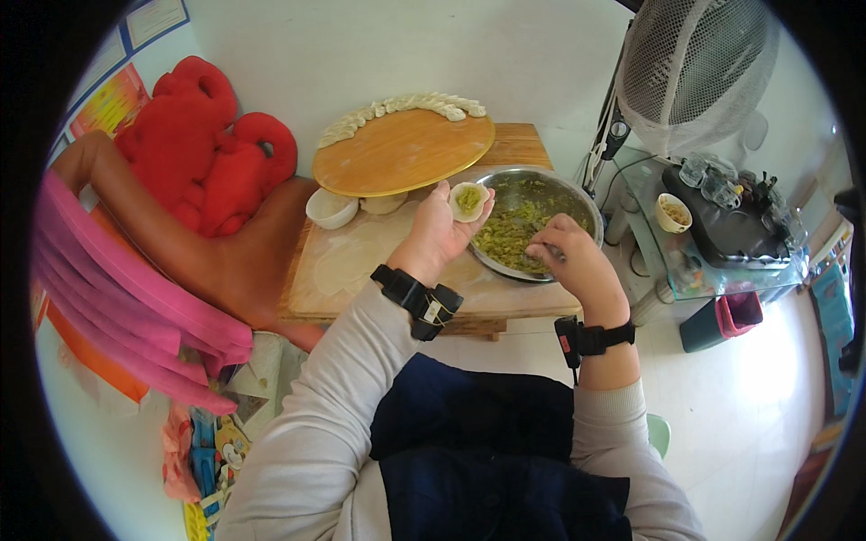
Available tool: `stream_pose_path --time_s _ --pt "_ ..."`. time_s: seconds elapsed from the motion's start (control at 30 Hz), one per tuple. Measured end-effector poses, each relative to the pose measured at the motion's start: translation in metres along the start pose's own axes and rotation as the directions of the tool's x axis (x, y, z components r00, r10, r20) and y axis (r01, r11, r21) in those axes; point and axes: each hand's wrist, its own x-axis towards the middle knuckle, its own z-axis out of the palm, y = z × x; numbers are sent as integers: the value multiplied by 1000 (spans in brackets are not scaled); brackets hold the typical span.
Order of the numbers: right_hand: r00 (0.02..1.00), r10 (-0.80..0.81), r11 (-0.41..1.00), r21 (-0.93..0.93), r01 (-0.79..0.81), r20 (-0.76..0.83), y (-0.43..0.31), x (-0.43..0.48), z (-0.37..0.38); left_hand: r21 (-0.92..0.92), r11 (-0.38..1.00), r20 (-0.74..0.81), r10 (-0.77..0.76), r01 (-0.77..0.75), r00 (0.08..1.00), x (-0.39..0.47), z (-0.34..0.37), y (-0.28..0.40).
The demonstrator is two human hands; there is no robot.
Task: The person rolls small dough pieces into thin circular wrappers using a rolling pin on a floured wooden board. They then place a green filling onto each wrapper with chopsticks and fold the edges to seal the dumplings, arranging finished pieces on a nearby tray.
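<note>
A round dumpling wrapper point(461, 215) lies across the palm and fingers of my left hand point(433, 226), with a lump of green filling point(468, 199) in its middle. My right hand point(570, 247) is over the near right part of a steel bowl point(595, 216), its fingers closed around the handle of a utensil point(556, 254), probably a spoon. The utensil's far end is hard to make out against the chopped green filling point(504, 237) in the bowl. My left hand is just beyond the bowl's left rim.
Behind my left hand, a round wooden board point(406, 152) carries a row of folded dumplings point(399, 105) along its far edge. A white bowl point(331, 208) stands by the floured work board point(352, 257). On the right, a covered fan point(697, 74) rises near a glass table point(690, 287).
</note>
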Motion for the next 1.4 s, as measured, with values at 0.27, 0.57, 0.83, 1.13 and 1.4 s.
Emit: stream_pose_path --time_s 0.27,0.57,0.83,1.13,1.4 --pt "943 93 984 -174 -38 320 7 0 17 303 952 -13 38 -32 999 -34 -42 55" --pt "987 -157 867 -485 119 -39 -127 -9 12 493 870 -127 58 12 990 -79 -123 89" --pt "846 -534 830 -196 523 -4 -162 75 156 95 983 156 138 -154 978 -94 -137 110" --pt "882 -470 874 -124 470 27 -128 80 177 173 973 173 120 -150 978 -72 -151 111" --pt "903 -429 901 -79 427 -7 -100 95 187 187 977 204 62 -101 977 -55 -145 108"
